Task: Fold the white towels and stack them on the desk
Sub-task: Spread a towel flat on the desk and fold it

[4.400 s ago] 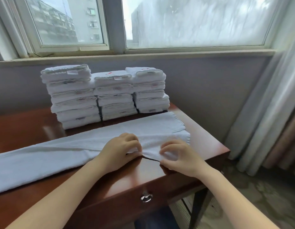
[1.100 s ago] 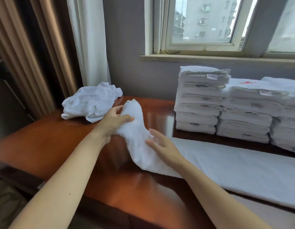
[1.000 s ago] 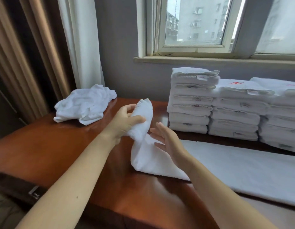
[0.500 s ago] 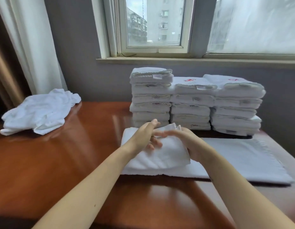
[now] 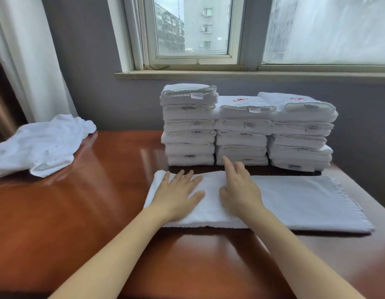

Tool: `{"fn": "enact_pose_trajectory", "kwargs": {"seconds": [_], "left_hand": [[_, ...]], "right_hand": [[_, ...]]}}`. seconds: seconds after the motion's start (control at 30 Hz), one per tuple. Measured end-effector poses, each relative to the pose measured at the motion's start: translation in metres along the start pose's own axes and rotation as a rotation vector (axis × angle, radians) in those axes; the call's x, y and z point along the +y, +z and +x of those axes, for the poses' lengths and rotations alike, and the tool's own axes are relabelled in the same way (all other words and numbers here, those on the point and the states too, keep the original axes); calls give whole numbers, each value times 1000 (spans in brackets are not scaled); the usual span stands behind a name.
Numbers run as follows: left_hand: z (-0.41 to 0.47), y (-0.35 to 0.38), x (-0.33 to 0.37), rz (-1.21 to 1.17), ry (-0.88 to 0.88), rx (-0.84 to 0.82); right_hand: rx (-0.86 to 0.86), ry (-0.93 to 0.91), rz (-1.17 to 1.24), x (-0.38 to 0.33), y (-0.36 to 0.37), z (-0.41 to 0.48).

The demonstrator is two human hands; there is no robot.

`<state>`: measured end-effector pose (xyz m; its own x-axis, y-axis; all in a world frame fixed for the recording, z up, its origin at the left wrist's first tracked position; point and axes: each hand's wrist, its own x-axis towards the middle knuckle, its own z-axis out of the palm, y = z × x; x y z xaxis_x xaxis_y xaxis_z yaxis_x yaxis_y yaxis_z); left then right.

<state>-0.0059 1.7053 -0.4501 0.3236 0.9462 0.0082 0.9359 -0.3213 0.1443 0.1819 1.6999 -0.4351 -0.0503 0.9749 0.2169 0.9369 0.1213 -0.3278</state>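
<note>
- Glossy wooden desk under window; grey wall.
- Left hand, right hand: fingers spread flat, pressing towel.
- Folded stacks behind.

One long white towel lies flat across the right side of the glossy reddish-brown desk, its left end doubled over into a thicker layer. Just behind it, three stacks of folded towels stand side by side at the far wall, the left one tallest. At far left sits a crumpled heap of unfolded towels.
</note>
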Motion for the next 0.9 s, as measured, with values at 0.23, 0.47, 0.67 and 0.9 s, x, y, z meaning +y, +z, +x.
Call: {"fn": "enact_pose_trajectory", "kwargs": {"seconds": [0.23, 0.47, 0.67, 0.9], "left_hand": [[1, 3, -7, 58, -11, -44], [-10, -2, -23, 59, -18, -59], [-12, -11, -10, -17, 4, -73], [6, -9, 66, -177, 219, 27]], "right_hand": [[-245, -172, 3, 23, 12, -16], [-222, -162, 35, 3, 24, -19], [-176, -154, 256, 13, 10, -26], [116, 72, 190, 83, -32, -43]]}}
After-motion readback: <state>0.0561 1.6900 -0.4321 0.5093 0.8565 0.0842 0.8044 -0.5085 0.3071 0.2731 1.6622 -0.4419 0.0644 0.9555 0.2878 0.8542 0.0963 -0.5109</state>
